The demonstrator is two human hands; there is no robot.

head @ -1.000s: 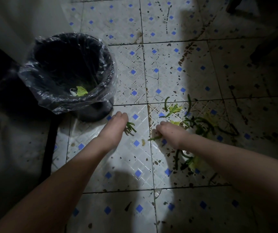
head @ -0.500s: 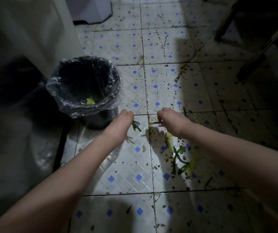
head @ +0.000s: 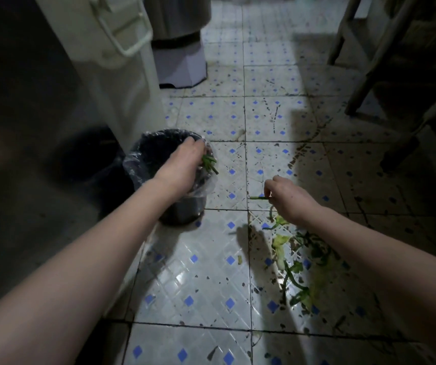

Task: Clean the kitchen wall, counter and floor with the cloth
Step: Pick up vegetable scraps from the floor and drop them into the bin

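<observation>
- Left hand (head: pixel 185 159) hangs over the mouth of the bin (head: pixel 182 212), fingers curled round a small bunch of green stems (head: pixel 209 163) whose ends poke out past the bin's right rim.
- Right hand (head: pixel 288 198) is to the right of the bin and a little nearer the camera, thumb and finger pinching a single stem (head: pixel 259 198) that points back toward the bin.
- No cloth is in view, so I cannot say where it is. The part of the task on show is the floor (head: pixel 206 272), seemingly at the picking-up stage, ahead of any wiping.
- Loose scraps (head: pixel 295 259) — pale leaf bits and dark green strips — lie heaped on the tiles to the right of the bin, nearer the camera than the right hand.
- As I judge it, the scraps are light, limp and probably damp, so they may tear or slip if dragged. They are better scooped from underneath, with long stems taken near the middle.
- The bin's thin clear liner looks flimsy, and a knock on the rim could tip so light a bin.
- White glossy tiles with small blue diamonds are speckled with dark spots all round the bin — likely slick once wet.
- In the dim room a white cabinet (head: pixel 111 61) stands just behind and left of the bin, a grey pedestal (head: pixel 180 64) further behind, and wooden legs (head: pixel 356 83) well off to its right.
</observation>
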